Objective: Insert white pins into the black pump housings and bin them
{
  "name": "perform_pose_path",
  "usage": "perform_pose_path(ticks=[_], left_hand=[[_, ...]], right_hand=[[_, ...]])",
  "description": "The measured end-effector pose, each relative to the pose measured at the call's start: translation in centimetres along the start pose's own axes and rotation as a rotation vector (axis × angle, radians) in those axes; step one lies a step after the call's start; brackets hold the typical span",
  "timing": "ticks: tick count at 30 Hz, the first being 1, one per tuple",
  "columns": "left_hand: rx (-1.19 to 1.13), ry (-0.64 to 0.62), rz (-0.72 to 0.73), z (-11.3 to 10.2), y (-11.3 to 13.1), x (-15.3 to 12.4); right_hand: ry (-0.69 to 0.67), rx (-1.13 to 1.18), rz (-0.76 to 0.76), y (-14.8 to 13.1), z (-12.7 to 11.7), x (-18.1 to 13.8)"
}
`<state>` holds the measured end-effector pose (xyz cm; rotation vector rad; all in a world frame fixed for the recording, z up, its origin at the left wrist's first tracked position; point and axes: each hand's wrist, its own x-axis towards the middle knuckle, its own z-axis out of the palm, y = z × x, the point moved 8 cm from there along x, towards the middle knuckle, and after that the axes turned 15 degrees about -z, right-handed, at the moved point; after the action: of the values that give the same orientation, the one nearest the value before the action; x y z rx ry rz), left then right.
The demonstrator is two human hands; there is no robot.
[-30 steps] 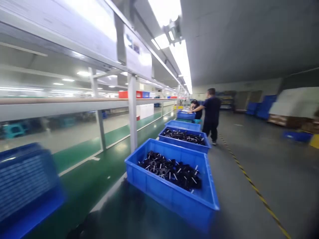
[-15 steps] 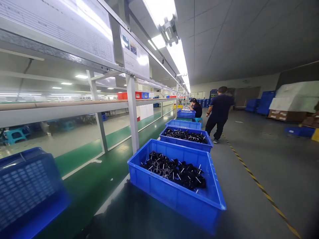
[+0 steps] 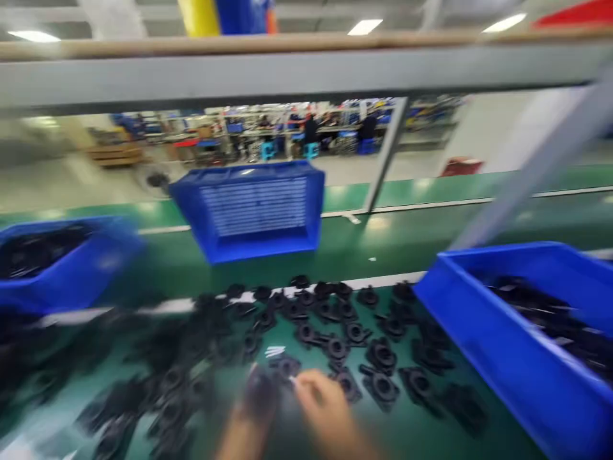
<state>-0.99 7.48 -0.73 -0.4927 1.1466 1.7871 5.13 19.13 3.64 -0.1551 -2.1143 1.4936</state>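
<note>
You faced a green tabletop (image 3: pixel 383 246) that ran left to right under a grey shelf rail (image 3: pixel 287 73), and behind it the hall showed far-off workstations and people, all blurred. A blue crate (image 3: pixel 253 207) lay tipped on its side at the back of the surface, its slotted base turned to you. A blue bin (image 3: pixel 502 338) holding black parts sat at your right, and another blue bin (image 3: pixel 62 268) of dark parts sat at your left.

Loose black parts (image 3: pixel 335 319) lay scattered over the tabletop between the two bins, small moulded pieces with a round raised hub, many touching one another.

Your two hands met low in the middle of the picture, just in front of that scatter. Your left hand (image 3: pixel 249 409) was curled around a dark piece (image 3: pixel 261 386). Your right hand (image 3: pixel 325 406) had its fingertips pinched together near that piece; whether its grip held anything, I could not tell through the blur.
</note>
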Motion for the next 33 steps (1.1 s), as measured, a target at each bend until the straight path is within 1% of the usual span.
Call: perform_pose_path(ticks=[1,2,5,7,10,13,18,22,27,31,33], left_hand=[[-0.059,0.036,0.001,-0.9,0.2,-0.1],[-0.115,0.047,-0.020,-1.3,0.1,-0.1],[-0.213,0.037,-0.110,-1.0,-0.7,0.2],[-0.204,0.047,-0.122,-0.8,-0.9,0.2],[-0.142,0.107,-0.056,-1.5,-0.6,0.2],[-0.068,0.167,-0.006,-2.2,-0.2,0.2],[-0.061,0.163,-0.005,-2.1,-0.3,0.3],[-0.064,0.194,0.005,-2.3,-0.1,0.4],[-0.056,0.160,0.029,-2.0,0.4,0.5],[-0.045,0.200,0.048,-2.6,0.3,0.6],[-0.026,0.190,0.063,-2.6,0.2,0.7]], right_hand=[[-0.024,-0.019,0.005,0.6,0.4,-0.1],[-0.053,-0.037,0.012,1.0,0.7,-0.3],[-0.152,-0.031,0.052,1.3,1.3,-1.1],[-0.197,-0.017,0.077,1.1,1.6,-1.4],[-0.239,0.011,0.106,1.0,2.2,-1.6],[-0.273,0.045,0.165,1.7,2.7,-1.9],[-0.324,0.117,0.264,2.9,3.5,-2.7],[-0.328,0.131,0.254,3.1,3.6,-2.8],[-0.318,0.088,0.211,2.8,3.3,-2.6],[-0.336,0.056,0.160,2.5,3.4,-2.5],[-0.333,0.052,0.165,2.5,3.5,-2.6]])
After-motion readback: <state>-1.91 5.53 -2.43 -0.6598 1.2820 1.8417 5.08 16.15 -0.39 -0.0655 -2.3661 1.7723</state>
